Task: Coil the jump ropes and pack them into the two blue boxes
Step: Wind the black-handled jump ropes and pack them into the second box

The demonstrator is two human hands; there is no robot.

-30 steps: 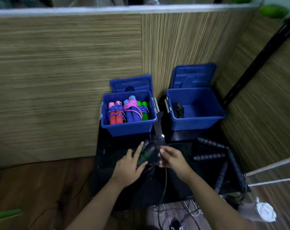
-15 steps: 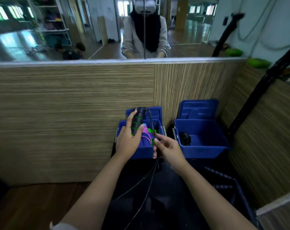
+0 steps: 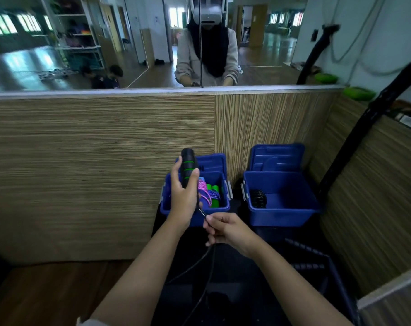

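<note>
Your left hand (image 3: 184,198) has raised the black-and-green handles (image 3: 188,169) upright off the desk and grips them above the left blue box (image 3: 213,211), which already holds coiled ropes. Your right hand (image 3: 225,228) has slid down the black cord (image 3: 201,260), pinching it just below the handles. Winding can begin; the right blue box (image 3: 291,214) has room.

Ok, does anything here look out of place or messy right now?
Nothing looks damaged or spilled. The left hand holds black handles upright, the right hand pinches their cord, which hangs loose, uncoiled. The right box holds only one black rope.
</note>
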